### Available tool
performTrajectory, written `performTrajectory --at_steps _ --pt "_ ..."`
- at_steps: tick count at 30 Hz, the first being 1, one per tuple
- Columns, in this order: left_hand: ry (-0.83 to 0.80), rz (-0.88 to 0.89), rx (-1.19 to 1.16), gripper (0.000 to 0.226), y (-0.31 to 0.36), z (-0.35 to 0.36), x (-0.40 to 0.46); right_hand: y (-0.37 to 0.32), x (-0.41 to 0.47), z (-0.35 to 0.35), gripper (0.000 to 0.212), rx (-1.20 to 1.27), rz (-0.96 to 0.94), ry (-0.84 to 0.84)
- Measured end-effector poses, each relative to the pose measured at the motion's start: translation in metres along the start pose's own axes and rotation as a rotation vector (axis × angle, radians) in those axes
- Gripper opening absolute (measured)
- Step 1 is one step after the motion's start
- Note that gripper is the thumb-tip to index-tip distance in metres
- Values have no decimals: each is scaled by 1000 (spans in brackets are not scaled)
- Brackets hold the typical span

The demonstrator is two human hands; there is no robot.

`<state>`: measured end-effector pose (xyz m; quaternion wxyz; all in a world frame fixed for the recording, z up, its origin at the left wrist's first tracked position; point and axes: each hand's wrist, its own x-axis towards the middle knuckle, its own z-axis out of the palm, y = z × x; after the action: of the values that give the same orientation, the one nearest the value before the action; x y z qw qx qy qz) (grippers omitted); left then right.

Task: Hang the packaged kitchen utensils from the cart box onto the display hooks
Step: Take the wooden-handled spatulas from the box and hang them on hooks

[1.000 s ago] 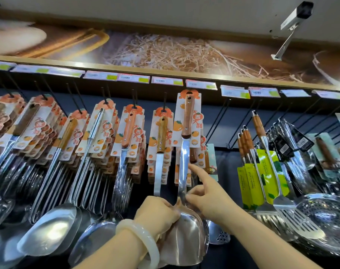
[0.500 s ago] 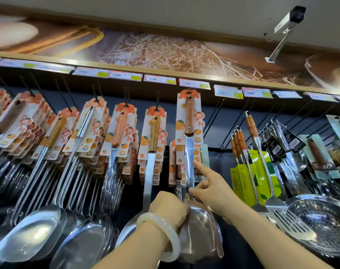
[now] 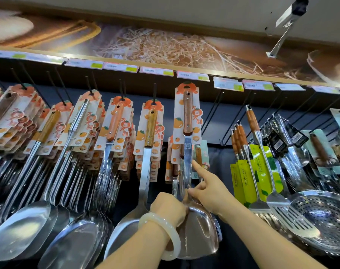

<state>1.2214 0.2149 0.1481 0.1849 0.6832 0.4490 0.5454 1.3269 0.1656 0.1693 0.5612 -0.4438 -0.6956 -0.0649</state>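
Note:
A packaged steel spatula [image 3: 187, 152] with a brown wooden handle on an orange-printed card stands upright in front of the hook wall, its card top just under the price-tag rail. My left hand [image 3: 168, 207], with a pale bangle on the wrist, grips the left edge of its shiny blade [image 3: 199, 232]. My right hand [image 3: 208, 188] pinches the steel shaft just above the blade, with the index finger stretched up along the shaft. Whether the card's hole sits on a hook is hidden. Behind it hang more cards of the same kind.
Rows of carded ladles and spatulas [image 3: 114, 136] fill the hooks to the left. Bare black hooks [image 3: 215, 113] stick out just right of the held card. Slotted turners in green sleeves [image 3: 252, 171] and a perforated skimmer [image 3: 324, 218] hang at the right. A camera [image 3: 293, 10] is overhead.
Both hands have raised the spatula a little, so its card top has risen closer to the price-tag rail. The grips of both hands are unchanged.

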Motion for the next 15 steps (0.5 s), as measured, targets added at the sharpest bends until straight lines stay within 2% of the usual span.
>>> performTrajectory --at_steps 6,8,15 --pt "-1 -3 50 36 2 4 2 5 3 -2 82 14 29 -39" --pt "-4 3 56 41 2 5 1 7 4 -2 82 6 41 -47" --pt "-56 1 41 37 -12 9 -6 12 4 4 80 -128 76 -72"
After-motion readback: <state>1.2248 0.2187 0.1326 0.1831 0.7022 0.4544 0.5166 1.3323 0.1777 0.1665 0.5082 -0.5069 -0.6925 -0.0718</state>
